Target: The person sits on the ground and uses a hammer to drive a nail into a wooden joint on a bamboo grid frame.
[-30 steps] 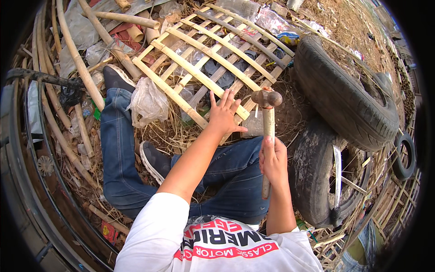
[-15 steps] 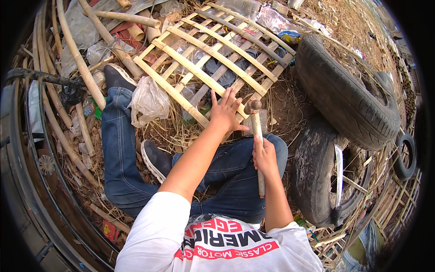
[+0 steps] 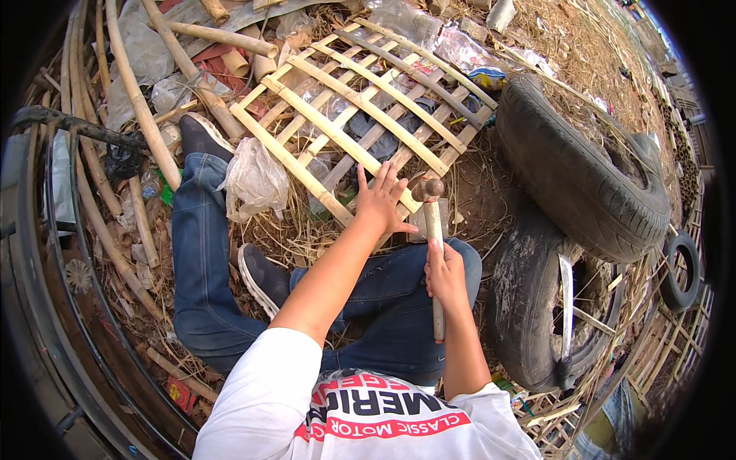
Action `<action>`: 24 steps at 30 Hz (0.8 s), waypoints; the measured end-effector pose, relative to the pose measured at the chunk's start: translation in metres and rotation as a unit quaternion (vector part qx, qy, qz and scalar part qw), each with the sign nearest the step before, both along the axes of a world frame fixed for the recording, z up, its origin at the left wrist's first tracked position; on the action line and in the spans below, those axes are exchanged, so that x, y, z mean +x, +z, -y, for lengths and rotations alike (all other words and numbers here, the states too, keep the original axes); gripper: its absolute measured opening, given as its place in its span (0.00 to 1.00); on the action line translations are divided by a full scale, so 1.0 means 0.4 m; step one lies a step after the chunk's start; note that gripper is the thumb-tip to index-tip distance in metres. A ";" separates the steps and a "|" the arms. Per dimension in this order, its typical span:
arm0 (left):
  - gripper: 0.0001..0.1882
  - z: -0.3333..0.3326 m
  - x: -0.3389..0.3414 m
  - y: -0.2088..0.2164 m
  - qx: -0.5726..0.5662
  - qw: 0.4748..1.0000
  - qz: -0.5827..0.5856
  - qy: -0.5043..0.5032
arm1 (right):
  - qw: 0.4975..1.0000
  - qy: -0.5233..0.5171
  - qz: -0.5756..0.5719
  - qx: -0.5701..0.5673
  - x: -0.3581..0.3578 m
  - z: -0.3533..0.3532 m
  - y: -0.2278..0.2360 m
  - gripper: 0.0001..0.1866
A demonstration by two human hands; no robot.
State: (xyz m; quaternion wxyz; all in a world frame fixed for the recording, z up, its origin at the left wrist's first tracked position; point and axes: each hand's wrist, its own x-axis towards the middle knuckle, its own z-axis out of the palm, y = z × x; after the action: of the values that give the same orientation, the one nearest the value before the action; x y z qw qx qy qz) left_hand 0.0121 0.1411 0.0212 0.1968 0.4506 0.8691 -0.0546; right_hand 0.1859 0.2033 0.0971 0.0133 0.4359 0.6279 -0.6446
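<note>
A lattice of split bamboo slats [image 3: 330, 132] lies on the littered ground in front of me. My left hand [image 3: 376, 211] rests with spread fingers on its near edge, touching the ends of the slats. In my right hand [image 3: 446, 274] is a hammer [image 3: 434, 222], gripped around its pale wooden handle. The rounded brown metal head points away from me, just right of the lattice's near corner and close to my left fingertips. Beneath the hammer head a greyish block [image 3: 438, 216] shows in part; my left hand and the hammer hide some of it.
Two worn tyres [image 3: 567, 161] lie at the right, with a long-bladed knife [image 3: 566, 307] by the lower one. Bamboo poles [image 3: 138, 100] and plastic bags [image 3: 257, 180] crowd the left. A black metal frame [image 3: 54, 207] stands at the far left. My bent legs [image 3: 207, 268] frame the work.
The view has tilted slightly, so the scene sits a little lower. Both hands keep their hold, and the hammer stays near the lattice's corner.
</note>
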 end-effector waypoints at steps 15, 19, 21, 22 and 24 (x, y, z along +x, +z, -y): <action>0.64 0.002 -0.001 0.009 -0.003 1.000 0.016 0.000 | 0.999 -0.030 0.003 -0.022 -0.018 -0.014 -0.017 0.22; 0.63 0.005 -0.003 0.009 -0.005 1.000 0.007 0.001 | 0.999 -0.036 -0.008 -0.027 0.006 -0.016 -0.013 0.22; 0.63 0.002 -0.001 0.009 -0.007 1.000 0.012 0.003 | 0.999 -0.031 0.003 -0.032 0.006 -0.021 -0.024 0.22; 0.63 0.002 -0.001 0.010 -0.010 1.000 0.016 0.003 | 0.999 -0.028 0.006 -0.034 0.003 -0.022 -0.027 0.22; 0.63 0.002 -0.002 0.013 -0.014 1.000 0.024 0.005 | 0.999 -0.019 0.009 -0.031 -0.002 -0.014 -0.028 0.23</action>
State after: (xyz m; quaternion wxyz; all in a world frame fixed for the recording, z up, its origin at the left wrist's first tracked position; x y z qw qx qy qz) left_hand 0.0112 0.1403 0.0266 0.2240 0.4447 0.8655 -0.0552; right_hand 0.1853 0.2089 0.0861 0.0202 0.4524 0.5996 -0.6598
